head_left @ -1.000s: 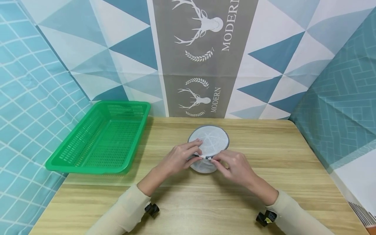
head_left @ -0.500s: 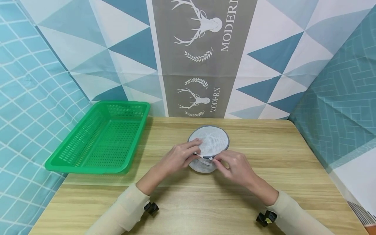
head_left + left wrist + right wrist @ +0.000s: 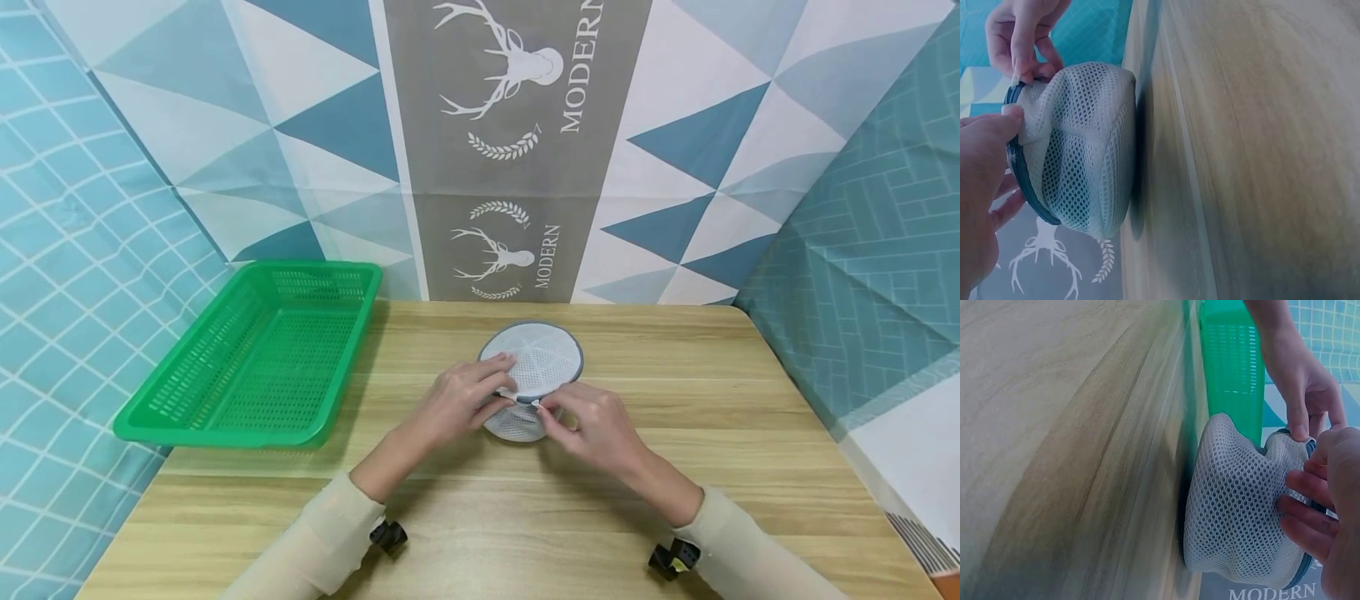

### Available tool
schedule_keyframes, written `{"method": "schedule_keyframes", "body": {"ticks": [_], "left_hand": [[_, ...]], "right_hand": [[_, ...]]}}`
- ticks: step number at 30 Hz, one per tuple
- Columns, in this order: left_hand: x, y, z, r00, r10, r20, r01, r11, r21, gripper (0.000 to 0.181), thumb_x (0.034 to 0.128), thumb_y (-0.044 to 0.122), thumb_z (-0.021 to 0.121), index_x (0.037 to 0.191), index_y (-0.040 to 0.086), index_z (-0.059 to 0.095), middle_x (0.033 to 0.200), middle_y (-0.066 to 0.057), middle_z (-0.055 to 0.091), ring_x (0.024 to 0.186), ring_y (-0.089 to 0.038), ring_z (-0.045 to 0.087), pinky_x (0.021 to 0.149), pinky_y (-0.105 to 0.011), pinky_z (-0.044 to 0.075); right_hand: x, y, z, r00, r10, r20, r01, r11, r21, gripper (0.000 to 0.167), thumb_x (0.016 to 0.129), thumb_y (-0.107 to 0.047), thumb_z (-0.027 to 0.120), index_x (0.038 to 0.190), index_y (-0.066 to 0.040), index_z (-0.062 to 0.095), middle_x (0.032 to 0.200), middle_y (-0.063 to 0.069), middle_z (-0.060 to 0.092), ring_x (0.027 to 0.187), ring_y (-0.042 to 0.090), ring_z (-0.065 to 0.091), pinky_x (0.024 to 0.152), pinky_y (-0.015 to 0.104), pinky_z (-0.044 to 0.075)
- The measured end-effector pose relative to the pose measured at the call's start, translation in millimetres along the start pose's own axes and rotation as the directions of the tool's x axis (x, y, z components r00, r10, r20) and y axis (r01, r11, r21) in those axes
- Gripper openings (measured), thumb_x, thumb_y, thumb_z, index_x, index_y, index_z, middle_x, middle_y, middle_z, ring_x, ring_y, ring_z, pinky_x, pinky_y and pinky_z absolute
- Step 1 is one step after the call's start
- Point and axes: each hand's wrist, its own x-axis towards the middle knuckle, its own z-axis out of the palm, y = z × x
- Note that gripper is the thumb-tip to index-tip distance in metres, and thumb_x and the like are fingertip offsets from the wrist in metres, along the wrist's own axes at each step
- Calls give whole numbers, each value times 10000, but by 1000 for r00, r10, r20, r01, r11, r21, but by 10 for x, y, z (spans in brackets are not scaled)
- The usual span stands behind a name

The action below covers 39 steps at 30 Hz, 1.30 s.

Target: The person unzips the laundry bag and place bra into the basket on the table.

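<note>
A round white mesh laundry bag [image 3: 536, 354] with a grey zippered rim stands on the wooden table, its lid side facing up. My left hand [image 3: 468, 393] pinches the front of the rim between thumb and fingers. Just to the right, my right hand [image 3: 600, 423] pinches a small white zipper pull at the same rim. In the left wrist view, the bag's mesh side [image 3: 1088, 150] bulges below the dark zipper band [image 3: 1032, 187]. Fingers of the right hand [image 3: 1307, 512] lie against the mesh in the right wrist view. What the bag contains, if anything, cannot be made out.
A green perforated plastic basket [image 3: 296, 367] stands at the table's left side. Behind the wooden table [image 3: 517, 525] rises a patterned wall covering [image 3: 517, 167], with blue tiled sheets at both sides.
My right hand shifts a little to the right along the rim, then back left toward my left hand. The left hand keeps its hold, and the bag stays almost in place.
</note>
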Motion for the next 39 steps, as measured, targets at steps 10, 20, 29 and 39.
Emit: {"method": "schedule_keyframes", "body": {"ticks": [10,20,29,39], "left_hand": [[-20,1,11,1000,5,2,-5,999,40,151,964,244,872,1049,179,765,1419,-128,805,1325,-291,798,863,-435,698],[-61,-24,-4,999,-18,32,17,999,29,148,979,220,868,1052,182,745,1466,-117,782,1356,-286,781,858,-439,689],[-35,7,17,998,-41,39,41,999,-12,210,954,249,915,1079,178,762,1486,-133,769,1388,-304,763,889,-458,689],[-36,32,20,997,-56,44,56,998,7,164,962,238,898,1027,182,758,1463,-140,780,1377,-326,767,904,-464,706]], "right_hand": [[-4,-18,-7,999,17,35,-18,999,39,121,882,9,809,905,-110,804,826,0,824,685,94,729,619,191,584],[-32,9,-12,1000,25,19,-25,999,31,109,901,-9,799,887,-116,805,806,17,826,708,101,766,651,229,642],[-26,-18,-27,995,78,65,-79,997,7,111,865,-8,853,871,-112,814,809,16,829,713,120,776,637,270,646],[-6,-49,-9,993,68,94,-68,998,1,101,886,-5,873,900,-93,826,844,36,849,740,123,800,676,244,664]]}}
